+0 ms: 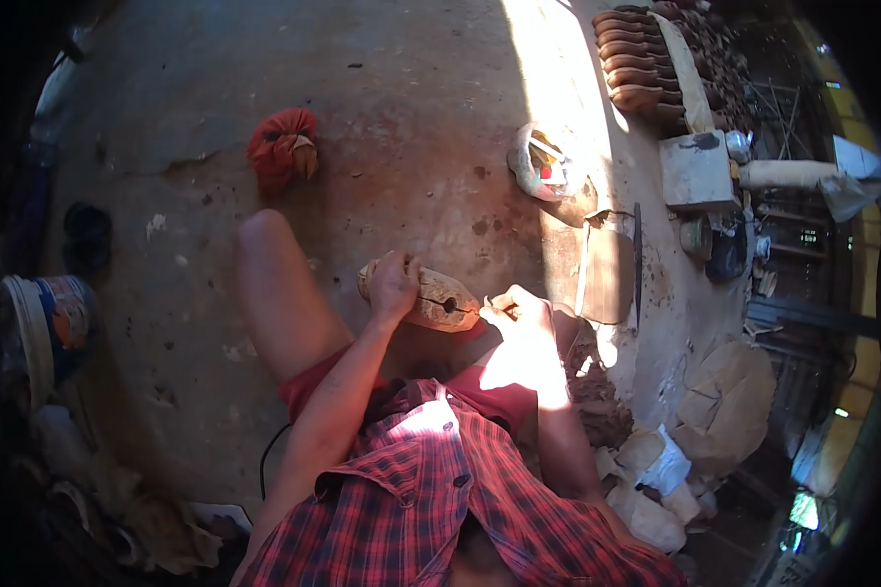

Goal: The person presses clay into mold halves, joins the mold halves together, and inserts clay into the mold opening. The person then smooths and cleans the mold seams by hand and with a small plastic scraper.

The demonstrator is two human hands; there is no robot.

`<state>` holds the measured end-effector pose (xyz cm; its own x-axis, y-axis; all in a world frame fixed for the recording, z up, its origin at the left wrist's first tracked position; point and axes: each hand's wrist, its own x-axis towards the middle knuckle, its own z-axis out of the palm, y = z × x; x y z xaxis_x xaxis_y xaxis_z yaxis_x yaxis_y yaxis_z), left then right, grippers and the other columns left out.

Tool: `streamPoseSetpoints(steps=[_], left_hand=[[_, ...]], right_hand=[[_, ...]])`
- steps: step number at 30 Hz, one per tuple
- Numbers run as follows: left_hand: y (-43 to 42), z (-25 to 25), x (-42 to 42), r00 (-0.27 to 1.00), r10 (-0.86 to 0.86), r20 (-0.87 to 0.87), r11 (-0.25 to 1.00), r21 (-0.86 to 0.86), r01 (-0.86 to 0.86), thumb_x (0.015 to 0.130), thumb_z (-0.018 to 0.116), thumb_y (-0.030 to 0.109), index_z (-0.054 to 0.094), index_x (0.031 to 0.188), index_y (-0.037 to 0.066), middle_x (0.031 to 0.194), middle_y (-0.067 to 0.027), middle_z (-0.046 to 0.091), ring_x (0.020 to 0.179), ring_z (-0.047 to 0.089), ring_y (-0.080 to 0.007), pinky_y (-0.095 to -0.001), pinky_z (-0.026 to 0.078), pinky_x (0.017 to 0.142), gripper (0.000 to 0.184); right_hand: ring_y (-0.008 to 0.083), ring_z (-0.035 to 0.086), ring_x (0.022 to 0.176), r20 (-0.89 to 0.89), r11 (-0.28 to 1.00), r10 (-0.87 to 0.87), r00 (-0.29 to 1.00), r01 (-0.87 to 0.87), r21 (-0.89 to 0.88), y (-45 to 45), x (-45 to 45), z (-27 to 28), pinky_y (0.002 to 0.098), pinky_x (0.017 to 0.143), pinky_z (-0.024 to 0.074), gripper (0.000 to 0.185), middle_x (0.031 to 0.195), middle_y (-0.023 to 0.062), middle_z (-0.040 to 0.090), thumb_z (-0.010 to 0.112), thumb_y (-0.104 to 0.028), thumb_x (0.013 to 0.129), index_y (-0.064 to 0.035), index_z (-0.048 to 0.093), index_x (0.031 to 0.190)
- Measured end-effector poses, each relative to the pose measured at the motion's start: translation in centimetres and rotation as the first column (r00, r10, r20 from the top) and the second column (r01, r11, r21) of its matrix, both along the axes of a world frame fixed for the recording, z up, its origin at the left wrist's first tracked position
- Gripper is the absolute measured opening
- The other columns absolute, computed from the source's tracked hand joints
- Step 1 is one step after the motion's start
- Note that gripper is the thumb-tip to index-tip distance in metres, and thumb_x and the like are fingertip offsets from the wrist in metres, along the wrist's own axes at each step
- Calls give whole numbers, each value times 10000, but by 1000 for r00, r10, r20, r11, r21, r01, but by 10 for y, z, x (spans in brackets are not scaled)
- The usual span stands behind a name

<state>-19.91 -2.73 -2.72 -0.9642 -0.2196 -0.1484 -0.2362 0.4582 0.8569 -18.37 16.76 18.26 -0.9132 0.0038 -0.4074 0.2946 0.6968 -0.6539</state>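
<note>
My left hand [394, 286] is wrapped over the far-left part of a pale, rounded wooden block [448, 302]. The block lies slanted above my lap, with a dark round hole in its face and a crack running from the hole toward its right end. At that right end, my right hand [521, 315] has its thumb and fingers pinched together, partly washed out by sunlight. Whatever sits between those fingertips, if anything, is too small to make out.
A red cloth bundle [284, 145] and a round container [540, 161] with small items rest on the floor ahead. A wooden board [609, 276] lies right, near brown clay [597, 396]. Stacked tiles [641, 59] stand far right; a bucket [54, 328] is left.
</note>
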Motion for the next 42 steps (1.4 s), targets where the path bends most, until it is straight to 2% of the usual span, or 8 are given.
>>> streamPoseSetpoints(steps=[3,5,9,12,20,27,35,42], left_hand=[[4,9,3,1000,6,-25,997,-80,-8,980,660,291,722,1002,55,1029,-181,724,1090,663,-374,-511,427,1088,245],[2,5,2,1000,3,-26,997,-73,-5,965,675,283,719,1006,51,1043,-175,728,1085,660,-383,-527,435,1060,240],[3,5,4,998,36,-52,997,-61,-39,956,682,277,716,978,64,1043,-162,742,1108,664,-367,-532,417,1083,217],[2,8,5,996,37,-79,998,-52,-41,948,687,274,714,974,65,1024,-164,745,1108,664,-370,-536,417,1081,212],[3,4,4,997,27,-76,998,-46,-30,934,705,271,713,1013,69,1013,-168,752,1121,669,-360,-528,428,1054,216],[3,6,5,996,51,-78,998,-38,-54,928,714,266,717,1014,71,1010,-157,759,1112,676,-351,-521,433,1053,213],[1,7,3,997,35,-62,998,-43,-38,925,712,255,739,1017,61,1026,-157,759,1108,679,-347,-509,439,1077,216],[1,9,3,997,56,-51,998,-24,-57,925,706,252,727,1002,68,1020,-156,758,1110,676,-353,-518,439,1065,201]], right_hand=[[206,758,835,-11,999,-30,999,30,-26,-6,-5,-21,361,747,588,224,940,162,778,833,-87,874,-29,777,1083],[209,739,823,-121,958,260,958,-241,153,-9,-9,-19,345,743,571,196,952,146,765,810,-101,901,-34,783,1083],[208,734,826,-27,920,352,936,-340,197,-19,-20,-18,336,761,567,203,937,126,760,785,-123,925,-25,788,1102],[235,748,868,230,955,47,972,-111,275,-37,-26,-7,357,793,572,226,945,130,761,780,-152,927,-27,797,1115],[340,750,906,-155,827,529,834,-466,315,-28,-19,-28,395,806,582,232,1002,178,743,710,-57,927,-33,777,1148],[377,734,915,17,856,464,885,-454,247,-40,-15,-18,431,821,592,208,1011,171,743,662,-13,909,-36,756,1094],[343,707,908,-235,680,729,643,-645,347,-15,-19,-57,448,784,594,105,947,119,685,668,-13,836,-32,721,925],[306,662,927,-169,631,769,616,-693,349,-34,-20,-25,424,802,585,115,917,94,609,664,-54,811,-39,720,911]])
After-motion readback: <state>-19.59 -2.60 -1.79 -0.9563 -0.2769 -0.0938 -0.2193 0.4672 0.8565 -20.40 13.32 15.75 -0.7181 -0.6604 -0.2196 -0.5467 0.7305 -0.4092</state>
